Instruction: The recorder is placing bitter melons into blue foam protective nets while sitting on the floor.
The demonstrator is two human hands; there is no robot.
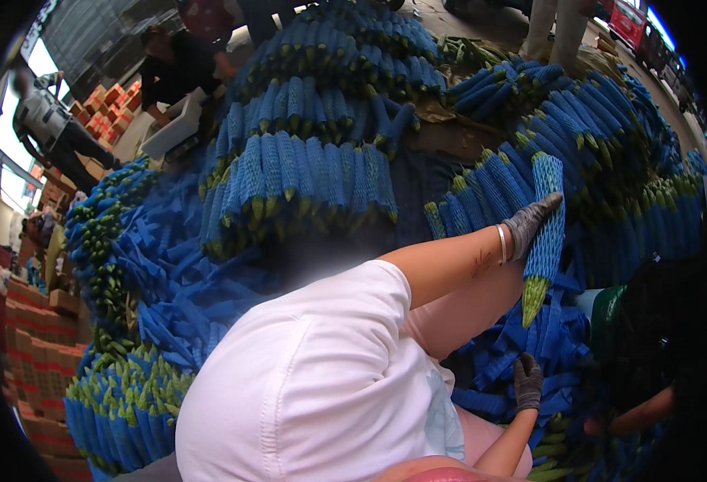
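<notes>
My gloved left hand [532,225] grips a bitter melon [535,301] in a blue foam net sleeve [545,253]. The melon stands nearly upright in view, its green tip pointing down out of the net. Below it, my gloved right hand [528,383] is low over a pile of loose blue foam nets [558,337]. Its fingers are curled together, and what they hold, if anything, does not show. Bare green melons [550,454] lie just beyond that hand at the lower edge. Beside the left hand lies a row of netted melons [482,189].
Stacked netted melons [305,173] rise behind my left arm. More loose nets [168,265] and a batch of upright netted melons [128,410] are at left. Cartons [44,345] line the left edge. A person [180,64] bends by a white box [175,124]; another [48,120] stands farther left.
</notes>
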